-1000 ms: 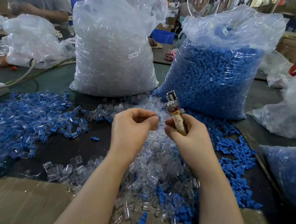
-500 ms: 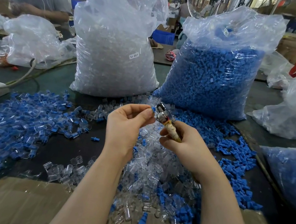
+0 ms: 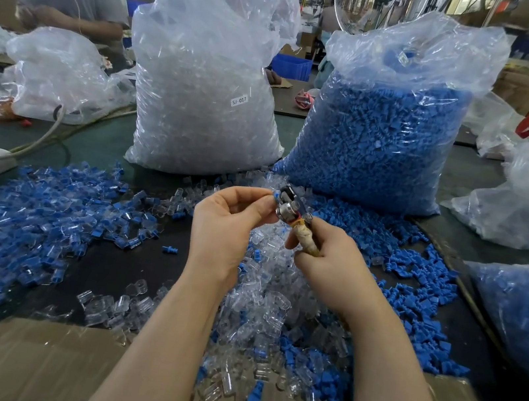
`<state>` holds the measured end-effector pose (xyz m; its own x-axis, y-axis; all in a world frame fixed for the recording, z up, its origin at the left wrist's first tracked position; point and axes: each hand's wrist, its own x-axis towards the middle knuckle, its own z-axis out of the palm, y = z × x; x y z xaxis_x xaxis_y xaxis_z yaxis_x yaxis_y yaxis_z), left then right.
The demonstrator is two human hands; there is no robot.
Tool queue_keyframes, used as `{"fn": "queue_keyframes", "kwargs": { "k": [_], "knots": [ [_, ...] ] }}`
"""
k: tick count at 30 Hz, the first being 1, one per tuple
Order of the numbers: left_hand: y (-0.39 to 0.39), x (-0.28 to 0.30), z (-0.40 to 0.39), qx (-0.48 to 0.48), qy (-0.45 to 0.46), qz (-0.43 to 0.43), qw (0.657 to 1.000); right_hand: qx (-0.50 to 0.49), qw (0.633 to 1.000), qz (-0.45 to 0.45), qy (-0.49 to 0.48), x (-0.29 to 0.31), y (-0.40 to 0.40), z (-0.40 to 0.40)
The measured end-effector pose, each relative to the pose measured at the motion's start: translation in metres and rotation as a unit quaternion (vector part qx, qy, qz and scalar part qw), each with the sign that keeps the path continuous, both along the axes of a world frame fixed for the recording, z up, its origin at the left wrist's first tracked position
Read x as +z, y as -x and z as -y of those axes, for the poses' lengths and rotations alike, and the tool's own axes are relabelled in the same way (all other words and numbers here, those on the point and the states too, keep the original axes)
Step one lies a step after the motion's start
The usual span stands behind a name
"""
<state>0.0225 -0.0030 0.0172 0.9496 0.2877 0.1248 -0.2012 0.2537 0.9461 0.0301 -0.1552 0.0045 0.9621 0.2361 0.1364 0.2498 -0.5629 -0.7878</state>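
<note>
A flat brown cardboard sheet [image 3: 40, 362] lies at the near edge of the dark table [image 3: 127, 268]. A loose heap of clear plastic caps [image 3: 267, 304] and small blue plastic plugs [image 3: 424, 322] spills onto it. Above the heap, the left grip [image 3: 228, 225] pinches one blue plug [image 3: 275, 197] between thumb and forefinger against the metal head of a tape-wrapped hand tool [image 3: 291, 208]. The right grip [image 3: 332, 266] is curled round the tool's handle. Behind stand a tall clear bag of clear caps [image 3: 201, 86] and a bag of blue plugs [image 3: 380, 139].

Blue plugs [image 3: 383, 143] fill one clear bag, colourless caps [image 3: 199, 100] the other, on a dark green table [image 3: 461, 172].
</note>
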Motion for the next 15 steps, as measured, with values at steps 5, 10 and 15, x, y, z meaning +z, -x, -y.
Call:
{"fn": "queue_keyframes", "kwargs": {
  "k": [5, 10, 15],
  "knots": [
    [-0.001, 0.000, 0.000, -0.010, 0.017, -0.009, 1.000, -0.009, 1.000, 0.012, 0.015, -0.001, -0.001, -0.001],
    [-0.005, -0.002, -0.010, -0.025, 0.076, -0.089, 0.993, -0.004, 0.999, 0.013, 0.045, -0.001, -0.003, 0.000],
    [-0.011, -0.003, -0.053, 0.110, 0.326, -0.132, 0.930, -0.054, 0.997, 0.024, 0.043, -0.004, -0.005, 0.005]
  ]
}}
